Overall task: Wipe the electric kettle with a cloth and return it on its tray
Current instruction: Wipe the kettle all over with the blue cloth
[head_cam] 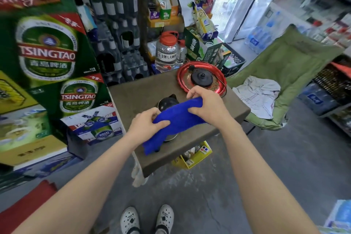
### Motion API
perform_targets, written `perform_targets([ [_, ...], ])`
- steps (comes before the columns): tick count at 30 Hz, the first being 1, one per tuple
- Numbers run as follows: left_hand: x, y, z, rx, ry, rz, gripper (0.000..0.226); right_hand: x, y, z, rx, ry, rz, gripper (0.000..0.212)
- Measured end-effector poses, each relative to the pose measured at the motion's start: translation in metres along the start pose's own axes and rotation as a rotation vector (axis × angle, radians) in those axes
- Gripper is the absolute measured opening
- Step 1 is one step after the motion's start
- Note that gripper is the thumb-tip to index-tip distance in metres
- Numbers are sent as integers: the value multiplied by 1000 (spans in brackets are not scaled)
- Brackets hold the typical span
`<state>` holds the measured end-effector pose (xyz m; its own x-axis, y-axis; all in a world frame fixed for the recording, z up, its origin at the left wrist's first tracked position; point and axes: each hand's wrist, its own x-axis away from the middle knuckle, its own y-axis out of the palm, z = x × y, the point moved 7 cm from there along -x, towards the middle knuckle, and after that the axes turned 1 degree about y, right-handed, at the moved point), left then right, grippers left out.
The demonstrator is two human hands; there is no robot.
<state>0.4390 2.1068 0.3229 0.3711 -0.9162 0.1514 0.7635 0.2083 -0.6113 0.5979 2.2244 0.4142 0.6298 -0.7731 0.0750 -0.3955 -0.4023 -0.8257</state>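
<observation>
Both hands, left [147,122] and right [206,103], grip the blue cloth [176,118] stretched over the kettle [167,103] on the table [133,97], probably for wiping, while its red tray [180,74] and black base [202,77] wait behind.

The worktop [133,93] is bare along its left edge and far-left corner, open to a reach from above. The far-right corner is taken by the red tray [220,83] with the black base [201,78] on it. The middle is filled by the kettle [168,103] under the blue cloth [176,118], with both hands on it. Beer crates [47,59] wall the left side; a big jar [167,53] stands just behind the far edge. A green chair [296,59] blocks the right side.
</observation>
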Motion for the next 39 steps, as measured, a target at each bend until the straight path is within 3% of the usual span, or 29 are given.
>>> perform_targets([
  [2, 5, -7, -14, 126, -163, 94, 17, 4, 15, -14, -53, -34, 57, 34],
  [5, 21, 1, -30, 908, -519, 65, 17, 16, 59, -45, -231, -127, -50, 33],
  [7, 29, 4, -34, 1171, -574, -4, 28, 28, 96, -57, -306, -166, -169, 34],
  [9, 37, 1, -47, 1223, -576, 6, 34, 32, 122, -57, -346, -147, -212, 33],
  [13, 47, 3, -78, 1336, -618, 34, 42, 33, 151, -36, -630, 81, -386, 27],
  [17, 51, 12, -84, 1446, -633, -70, 52, 40, 180, -32, -379, -31, -502, 37],
  [19, 50, 21, -89, 1407, -666, -44, 43, 38, 185, -26, -351, -28, -412, 34],
  [22, 43, 24, -107, 1251, -697, 182, 27, 32, 158, 6, -394, 232, 141, 15],
  [23, 41, 21, -111, 1207, -695, 242, 27, 33, 153, 18, -362, 344, 274, 20],
  [24, 39, 18, -115, 1169, -686, 290, 27, 32, 158, 28, -322, 447, 291, 31],
  [26, 35, 11, -120, 1090, -650, 346, 28, 26, 181, 39, -232, 574, 145, 62],
  [28, 32, 6, -129, 1011, -616, 370, 29, 19, 201, 44, -191, 617, 88, 74],
  [34, 26, -8, -133, 834, -528, 357, 22, 17, 183, 50, -360, 574, 380, 42],
  [39, 16, -13, -95, 744, -408, 348, 26, 12, 128, 38, -295, 335, 488, 31],
])
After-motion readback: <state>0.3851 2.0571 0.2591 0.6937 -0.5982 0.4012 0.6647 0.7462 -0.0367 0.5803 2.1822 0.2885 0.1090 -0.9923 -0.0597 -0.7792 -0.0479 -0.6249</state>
